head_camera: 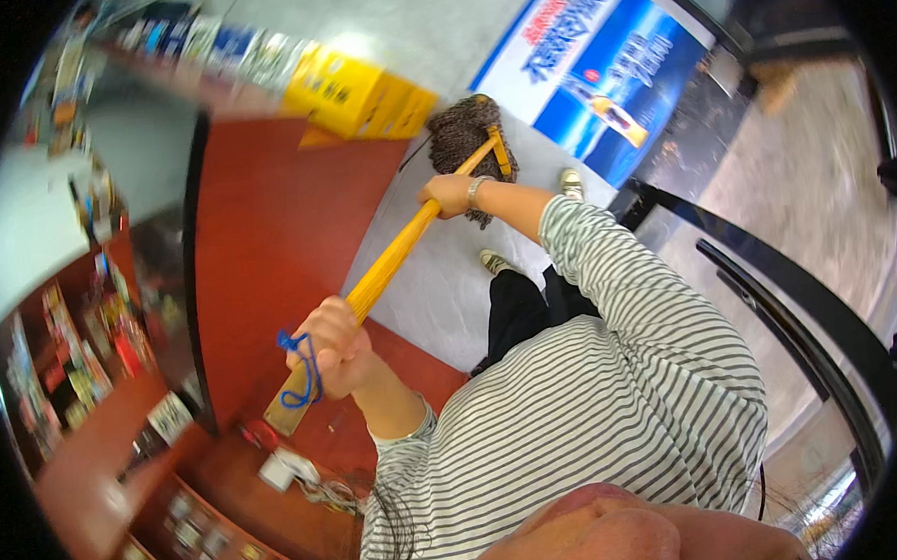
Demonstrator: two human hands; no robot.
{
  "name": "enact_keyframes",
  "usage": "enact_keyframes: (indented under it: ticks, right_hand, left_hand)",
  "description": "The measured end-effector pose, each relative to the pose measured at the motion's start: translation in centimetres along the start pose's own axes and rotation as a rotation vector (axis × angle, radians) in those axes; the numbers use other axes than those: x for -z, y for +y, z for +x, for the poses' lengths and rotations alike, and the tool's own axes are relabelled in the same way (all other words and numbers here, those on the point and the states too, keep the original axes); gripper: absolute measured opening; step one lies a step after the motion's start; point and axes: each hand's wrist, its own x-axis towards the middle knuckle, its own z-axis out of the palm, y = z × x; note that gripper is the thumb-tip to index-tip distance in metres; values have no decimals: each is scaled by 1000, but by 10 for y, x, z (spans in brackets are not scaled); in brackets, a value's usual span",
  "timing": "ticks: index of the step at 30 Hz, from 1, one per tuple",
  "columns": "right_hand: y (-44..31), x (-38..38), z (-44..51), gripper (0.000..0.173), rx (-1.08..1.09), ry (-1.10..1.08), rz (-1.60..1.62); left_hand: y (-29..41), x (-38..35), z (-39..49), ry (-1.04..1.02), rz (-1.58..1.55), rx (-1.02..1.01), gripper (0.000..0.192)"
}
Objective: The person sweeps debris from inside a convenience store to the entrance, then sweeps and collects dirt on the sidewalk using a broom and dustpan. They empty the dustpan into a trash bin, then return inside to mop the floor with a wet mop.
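My left hand (pixel 331 347) is closed around the upper part of a yellow wooden mop handle (pixel 391 261), close to its bare end, where a blue cord loop hangs. Farther down the same handle, my right hand (pixel 451 195) grips it, with a bracelet on the wrist. The handle slants away from me to a brown-grey yarn mop head (pixel 461 140) with a yellow clamp. That mop head lies on the grey floor (pixel 427 303), just beyond my shoes, beside a blue and white printed mat (pixel 589 71).
Yellow boxes (pixel 358 92) stand left of the mop head, next to a red-brown counter panel (pixel 281 235). Shelves with small goods (pixel 212 534) are at the lower left. At the right is a black-framed door with a long handle (pixel 773 318).
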Motion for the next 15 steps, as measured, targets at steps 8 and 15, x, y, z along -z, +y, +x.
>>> enact_keyframes:
  ticks: [8, 15]
  right_hand:
    - [109, 108, -135, 16, -286, 249, 44]
    - [195, 150, -273, 8, -509, 563, 56]
  left_hand:
    - [-94, -142, 77, -224, -215, 129, 20]
    - [-177, -271, 106, -453, -440, 265, 23]
